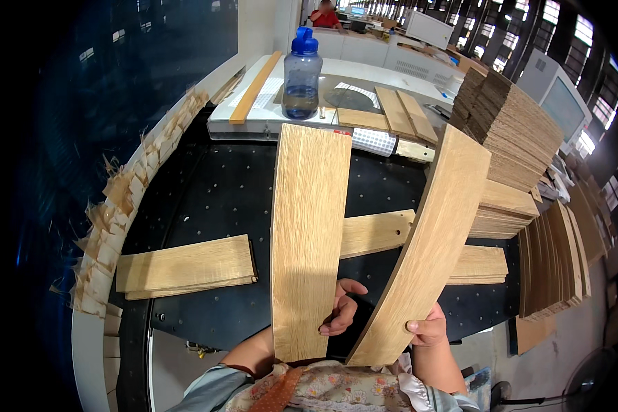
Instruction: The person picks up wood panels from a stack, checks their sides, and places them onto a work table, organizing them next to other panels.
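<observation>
My left hand (343, 307) reaches behind a pale wooden board (309, 233) and is closed on it; its fingers curl past the right edge, and the palm is hidden. A second wooden board (429, 240) tilts to the right, gripped by my right hand (429, 326) with the thumb on its face. Both boards stand up from near my apron (329, 391). Behind them, a shorter wooden piece (378, 232) with small holes lies on the black perforated table (220, 185). Stacked wooden pieces (185, 264) lie at left, and more wooden pieces (479, 263) at right.
A blue water bottle (302, 79) and thin wood strips (398, 113) sit on the white machine ledge (254, 130). Tall stacks of boards (505, 127) rise at the right. Ragged light-coloured flaps (127, 175) line the left side. A person in red (326, 17) is far back.
</observation>
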Demonstrator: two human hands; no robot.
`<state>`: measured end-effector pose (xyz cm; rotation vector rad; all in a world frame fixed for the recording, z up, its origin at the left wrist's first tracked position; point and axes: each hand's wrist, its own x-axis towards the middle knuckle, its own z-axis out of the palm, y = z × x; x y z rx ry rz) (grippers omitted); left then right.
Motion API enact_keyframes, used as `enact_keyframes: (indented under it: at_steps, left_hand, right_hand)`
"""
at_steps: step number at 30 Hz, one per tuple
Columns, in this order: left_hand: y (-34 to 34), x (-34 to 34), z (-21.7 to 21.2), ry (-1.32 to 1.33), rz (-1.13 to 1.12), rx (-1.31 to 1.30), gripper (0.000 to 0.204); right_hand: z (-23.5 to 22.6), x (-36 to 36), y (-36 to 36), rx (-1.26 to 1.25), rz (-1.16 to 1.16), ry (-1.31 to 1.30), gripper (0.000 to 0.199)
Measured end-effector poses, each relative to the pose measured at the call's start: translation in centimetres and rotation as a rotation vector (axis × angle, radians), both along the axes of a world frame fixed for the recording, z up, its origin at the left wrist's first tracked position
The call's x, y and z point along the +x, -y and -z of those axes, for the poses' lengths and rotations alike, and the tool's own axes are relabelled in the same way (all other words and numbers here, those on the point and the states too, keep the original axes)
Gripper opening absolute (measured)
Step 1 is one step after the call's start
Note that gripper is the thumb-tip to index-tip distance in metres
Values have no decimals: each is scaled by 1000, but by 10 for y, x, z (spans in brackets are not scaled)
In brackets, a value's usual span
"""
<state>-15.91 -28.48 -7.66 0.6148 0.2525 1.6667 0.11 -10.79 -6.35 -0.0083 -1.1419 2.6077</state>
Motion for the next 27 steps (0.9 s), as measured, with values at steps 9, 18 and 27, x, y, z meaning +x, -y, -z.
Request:
enact_keyframes:
  at_steps: [9, 18, 27]
  left_hand:
    - [-1, -1, -4, 60, -52, -25, 35]
    - [-21, -8, 37, 33, -123, 105, 52]
    - [-36, -1, 43, 73, -171, 11, 52]
  right_hand:
    - [8, 0, 0, 85, 63, 42, 60]
    - [-15, -46, 26, 88, -82, 24, 60]
    - [28, -61, 39, 270, 92, 224, 49]
